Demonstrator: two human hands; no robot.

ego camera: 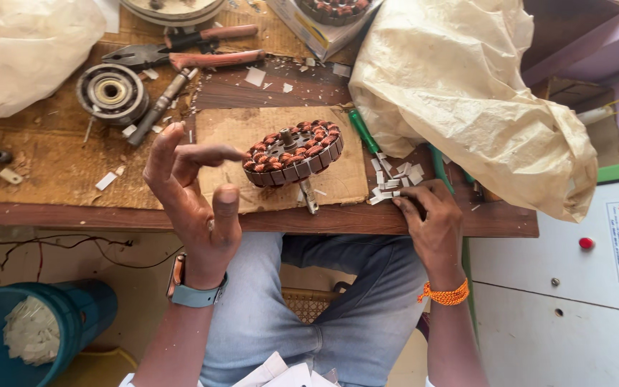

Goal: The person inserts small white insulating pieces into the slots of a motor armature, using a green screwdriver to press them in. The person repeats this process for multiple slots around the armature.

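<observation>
One wound stator (293,153) sits by the open, empty left hand (193,197); right hand (430,218) seemingly pinches paper slips (394,180).

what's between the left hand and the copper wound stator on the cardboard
Nothing visible. The left hand is open, fingertips just short of the stator, with only bare cardboard between them.

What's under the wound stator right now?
The stator rests on a cardboard sheet laid over the wooden bench. Its shaft pokes out below, toward the bench edge. The cardboard directly beneath it is covered, so anything there can't be seen.
</observation>
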